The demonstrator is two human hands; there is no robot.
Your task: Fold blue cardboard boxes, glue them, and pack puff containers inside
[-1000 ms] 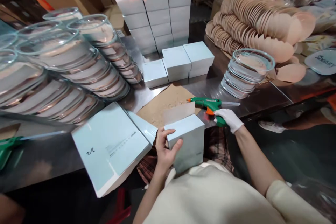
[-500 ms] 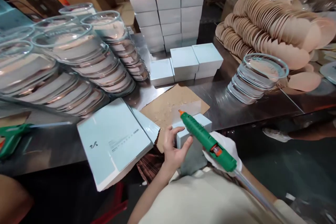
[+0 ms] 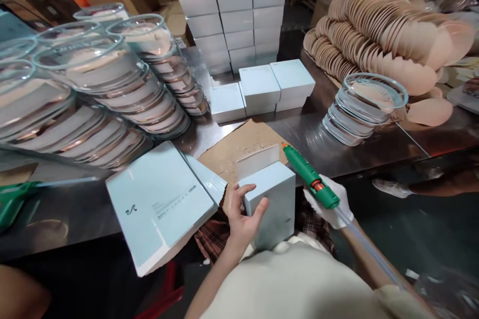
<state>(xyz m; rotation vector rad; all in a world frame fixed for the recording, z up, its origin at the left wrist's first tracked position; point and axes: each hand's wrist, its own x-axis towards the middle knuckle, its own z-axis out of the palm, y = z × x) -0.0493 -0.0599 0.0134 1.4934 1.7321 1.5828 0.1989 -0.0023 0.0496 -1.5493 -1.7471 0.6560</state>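
My left hand [image 3: 243,214], bare, grips the left end of a pale blue cardboard box [image 3: 275,209], thumb on the near face and fingers over the far side. A thin flap [image 3: 258,162] stands up at the box's far edge. In my right hand [image 3: 333,199], which wears a white glove, is a green glue gun [image 3: 309,174]. Its orange tip points away to the upper left, just right of the flap and apart from it. A clear glue stick [image 3: 366,244] trails from its back. Under the box's far end lies a brown cardboard sheet [image 3: 239,142] with specks on it.
Flat blue printed sheets [image 3: 160,204] lie stacked at left, near a second green glue gun [image 3: 17,202]. Stacked clear round containers [image 3: 127,84] stand behind. Finished-looking boxes [image 3: 260,84] sit ahead, round tan discs [image 3: 374,40] and more clear containers [image 3: 362,109] at right.
My right hand has drawn the glue gun to the right, away from the box and flap. More of the box's near face now shows. My left hand keeps its hold.
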